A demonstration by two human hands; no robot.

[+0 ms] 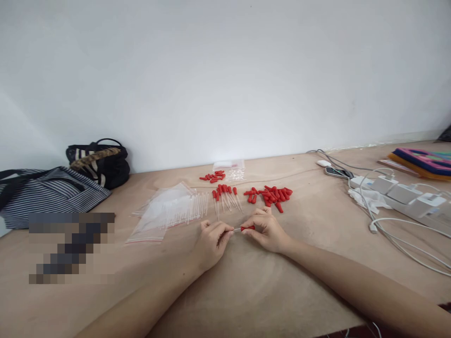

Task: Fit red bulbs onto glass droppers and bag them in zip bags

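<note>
Between fingertips and thumb, my left hand (213, 240) pinches a thin clear glass dropper tube (237, 230). Closed on a red rubber bulb (248, 227) is my right hand (267, 231); the bulb meets the tube's right end. Just beyond the hands lie several droppers with red bulbs fitted (225, 197). A pile of loose red bulbs (273, 195) sits behind my right hand. To the left, a row of bare glass tubes (192, 206) rests on clear zip bags (155, 220).
Farther back are more red bulbs (213, 177) beside a clear bag (234, 171). At right stand a power strip with white chargers (405, 192) and looping white cables (387, 230). A striped bag (52, 192) and a black bag (102, 164) occupy the left. A white wall (225, 84) closes off the back.
</note>
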